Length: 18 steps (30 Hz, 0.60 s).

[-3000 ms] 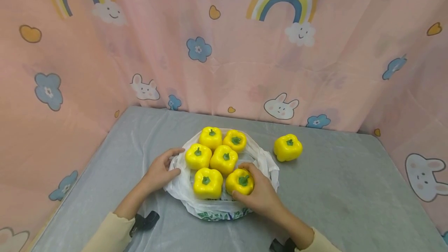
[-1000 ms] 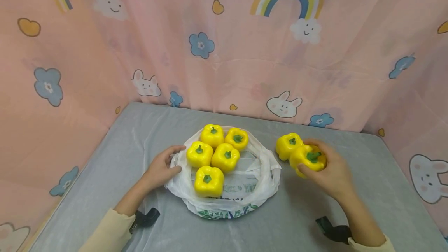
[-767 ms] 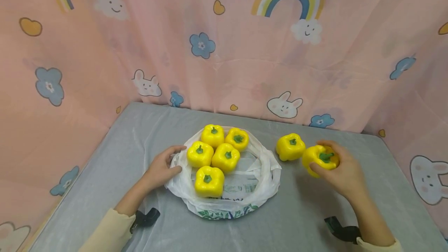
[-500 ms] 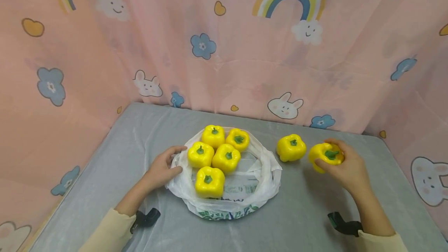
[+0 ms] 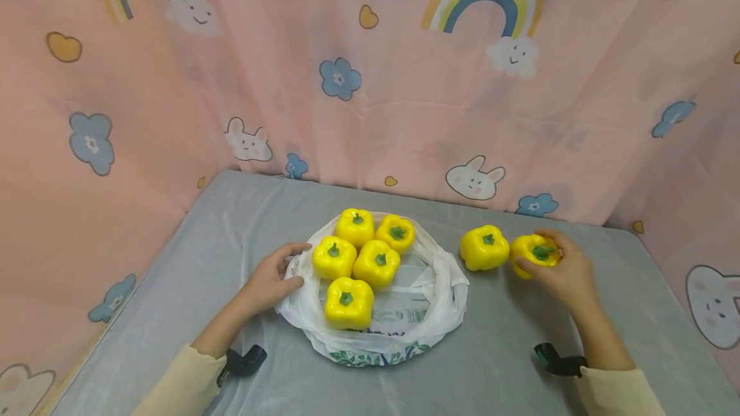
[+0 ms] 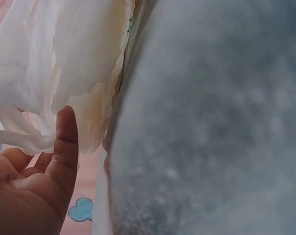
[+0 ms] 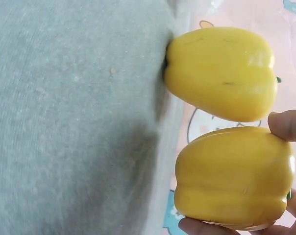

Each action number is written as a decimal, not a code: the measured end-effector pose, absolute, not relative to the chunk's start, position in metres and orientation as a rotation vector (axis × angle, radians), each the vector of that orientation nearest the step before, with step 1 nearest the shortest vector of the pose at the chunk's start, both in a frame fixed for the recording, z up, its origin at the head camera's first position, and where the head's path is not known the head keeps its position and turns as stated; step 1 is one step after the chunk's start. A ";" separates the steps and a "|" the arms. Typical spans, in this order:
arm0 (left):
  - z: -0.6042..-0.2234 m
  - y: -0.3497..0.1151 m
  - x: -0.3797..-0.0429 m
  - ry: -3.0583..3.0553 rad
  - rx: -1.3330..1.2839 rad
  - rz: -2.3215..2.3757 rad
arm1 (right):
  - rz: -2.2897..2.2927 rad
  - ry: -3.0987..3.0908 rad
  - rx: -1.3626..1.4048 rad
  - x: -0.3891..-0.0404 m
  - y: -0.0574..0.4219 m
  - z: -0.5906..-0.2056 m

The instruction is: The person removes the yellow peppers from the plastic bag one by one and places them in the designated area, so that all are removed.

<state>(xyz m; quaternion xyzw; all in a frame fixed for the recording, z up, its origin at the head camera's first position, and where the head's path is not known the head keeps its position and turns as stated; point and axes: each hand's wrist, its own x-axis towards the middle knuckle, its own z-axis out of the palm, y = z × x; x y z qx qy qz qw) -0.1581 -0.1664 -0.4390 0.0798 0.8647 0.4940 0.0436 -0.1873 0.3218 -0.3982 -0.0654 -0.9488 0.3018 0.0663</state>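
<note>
My right hand (image 5: pixel 565 269) grips a yellow bell pepper (image 7: pixel 231 178) with a green stem, thumb on one side and fingers on the other. It hangs close over the table, just right of a second yellow bell pepper (image 5: pixel 484 248) that stands on the grey cloth. At the left rim of a white plastic bag (image 5: pixel 448 300), my left hand (image 5: pixel 270 280) rests with thumb and fingers spread against it. In the left wrist view the straight thumb (image 6: pixel 65 142) touches the bag's folds. Inside the rolled-down bag, several yellow bell peppers (image 5: pixel 349 303) sit stem up.
The table (image 5: pixel 520 371) is covered in grey cloth. A pink curtain (image 5: pixel 393 127) with rainbows, flowers and rabbits closes off the back and sides. Black wrist-worn devices (image 5: pixel 245 363) stick out at both sleeves.
My right hand has taken a bell pepper out of the bag's front right and carried it right, then lowered it beside the other pepper. The left hand has stayed at the bag.
</note>
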 end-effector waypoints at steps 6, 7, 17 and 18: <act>-0.439 -0.166 -0.158 2.634 0.237 1.522 | 0.930 -2.858 -0.222 -0.192 0.320 -0.404; -0.439 -0.166 -0.158 2.631 0.237 1.526 | 0.934 -2.860 -0.226 -0.193 0.320 -0.405; -0.439 -0.166 -0.158 2.616 0.238 1.542 | 0.924 -2.940 -0.227 -0.198 0.320 -0.409; -0.439 -0.167 -0.158 2.615 0.237 1.542 | 0.928 -2.945 -0.223 -0.198 0.320 -0.410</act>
